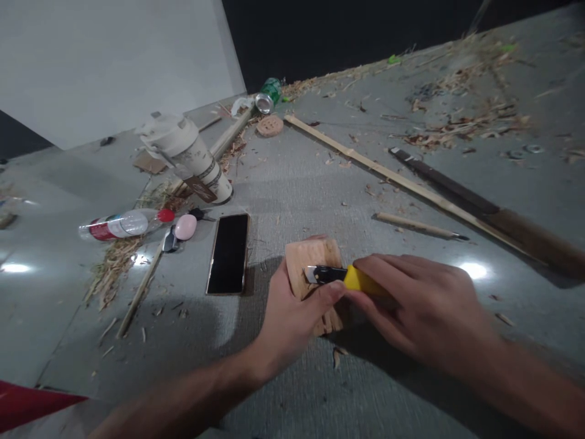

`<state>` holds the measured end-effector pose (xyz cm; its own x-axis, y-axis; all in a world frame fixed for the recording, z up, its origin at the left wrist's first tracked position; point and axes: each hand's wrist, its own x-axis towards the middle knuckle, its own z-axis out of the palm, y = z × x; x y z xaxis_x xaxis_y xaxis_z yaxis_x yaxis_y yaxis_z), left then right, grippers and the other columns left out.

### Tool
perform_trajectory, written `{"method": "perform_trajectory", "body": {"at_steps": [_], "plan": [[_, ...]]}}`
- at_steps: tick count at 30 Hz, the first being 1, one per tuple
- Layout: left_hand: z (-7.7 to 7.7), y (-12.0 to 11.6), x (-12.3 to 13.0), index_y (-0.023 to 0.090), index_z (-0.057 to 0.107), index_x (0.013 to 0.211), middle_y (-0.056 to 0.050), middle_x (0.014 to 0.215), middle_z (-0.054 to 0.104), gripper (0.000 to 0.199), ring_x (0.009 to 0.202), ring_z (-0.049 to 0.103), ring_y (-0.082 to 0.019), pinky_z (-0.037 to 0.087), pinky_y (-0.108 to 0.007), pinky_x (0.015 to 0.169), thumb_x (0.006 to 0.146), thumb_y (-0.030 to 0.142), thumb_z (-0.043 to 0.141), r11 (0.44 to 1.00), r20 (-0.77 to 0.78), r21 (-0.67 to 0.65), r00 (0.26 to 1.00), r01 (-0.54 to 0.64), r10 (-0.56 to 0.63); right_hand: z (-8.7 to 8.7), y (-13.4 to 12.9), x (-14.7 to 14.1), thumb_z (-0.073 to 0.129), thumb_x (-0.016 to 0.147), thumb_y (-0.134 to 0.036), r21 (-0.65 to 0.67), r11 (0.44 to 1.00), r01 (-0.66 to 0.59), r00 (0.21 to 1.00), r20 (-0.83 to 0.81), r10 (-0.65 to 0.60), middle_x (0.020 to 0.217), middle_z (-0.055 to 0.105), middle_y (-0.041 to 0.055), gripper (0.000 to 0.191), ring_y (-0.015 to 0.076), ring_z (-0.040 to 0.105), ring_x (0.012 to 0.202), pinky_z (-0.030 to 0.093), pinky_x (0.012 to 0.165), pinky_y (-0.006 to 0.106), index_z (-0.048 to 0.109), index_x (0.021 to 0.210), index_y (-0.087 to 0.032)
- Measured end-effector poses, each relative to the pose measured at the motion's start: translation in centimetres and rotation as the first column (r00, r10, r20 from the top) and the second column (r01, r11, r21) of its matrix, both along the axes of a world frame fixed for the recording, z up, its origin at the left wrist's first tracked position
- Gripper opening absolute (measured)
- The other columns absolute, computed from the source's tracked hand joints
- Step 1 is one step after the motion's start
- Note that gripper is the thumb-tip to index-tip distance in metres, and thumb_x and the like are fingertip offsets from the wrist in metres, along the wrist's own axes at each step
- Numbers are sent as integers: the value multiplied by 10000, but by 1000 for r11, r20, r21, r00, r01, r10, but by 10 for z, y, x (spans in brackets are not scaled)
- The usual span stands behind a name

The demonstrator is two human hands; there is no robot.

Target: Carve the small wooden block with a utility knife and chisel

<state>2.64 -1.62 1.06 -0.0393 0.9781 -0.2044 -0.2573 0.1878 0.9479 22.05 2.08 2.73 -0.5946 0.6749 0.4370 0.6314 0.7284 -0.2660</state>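
Observation:
A pale wooden block (299, 259) is gripped by my left hand (292, 314), whose thumb lies over its face and reaches the front of the knife. My right hand (411, 299) is wrapped round the yellow handle of a utility knife (361, 281). The knife's short blade rests against the block's face and points left. Part of the block is hidden behind my left thumb and the knife. Small curled shavings (337, 356) lie just below the block.
A phone (228, 254), a white tumbler (196, 158), a plastic bottle (123, 224) and a pink round object (185, 227) are on the left. A green can (269, 94) lies at the back. On the right are a long wooden strip (379, 169), a pencil-like stick (415, 225) and a dark-bladed tool (489, 210).

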Motion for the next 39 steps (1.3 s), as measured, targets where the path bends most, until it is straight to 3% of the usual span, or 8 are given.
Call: {"method": "perform_trajectory", "body": {"at_steps": [10,15,19,27,32,39], "plan": [[0,-5,3,198,698,1136,-30,969,687,426,842,672,-165,599,-275,768,820,401,899,998,19,-29,998,-64,64,-4,-6,-5,537,1079,-430,-6,999,51,999,17,-51,694,628,-12,309,170,606,589,362,560,320,549,846,-227],[-2,-5,4,228,661,1295,-61,1105,720,522,964,713,-207,617,-303,810,851,407,869,996,-19,-18,996,-89,89,-5,-8,-8,490,1099,-456,-46,996,82,996,-31,-84,610,540,-39,365,130,497,471,319,495,300,527,813,-232],[-2,-4,5,233,650,1337,-80,1191,729,582,1057,722,-239,628,-330,861,834,417,879,996,-9,-17,996,-93,93,-5,-6,-8,490,1095,-455,-65,995,77,996,-43,-80,628,571,-29,341,144,534,484,326,496,298,574,863,-220],[1,0,0,273,597,1423,-22,1062,725,677,891,699,-157,612,-267,806,818,321,897,999,120,-4,992,-36,36,-7,4,1,504,1051,-483,-90,993,71,997,2,-71,606,557,-28,341,156,525,466,288,501,292,537,814,-241],[-7,0,-2,224,698,1215,-36,1078,721,419,953,695,-161,595,-263,858,850,312,884,998,152,64,988,26,-36,-7,4,0,486,1057,-462,-98,995,30,1000,10,-29,626,572,-24,327,162,543,488,298,520,299,562,836,-232],[-8,1,0,206,716,1157,-34,1042,728,430,908,689,-152,596,-252,822,788,304,914,999,155,36,988,14,-19,-6,4,0,487,1057,-447,-109,994,12,1000,3,-12,635,591,-16,330,166,553,509,310,531,309,590,842,-218]]}}
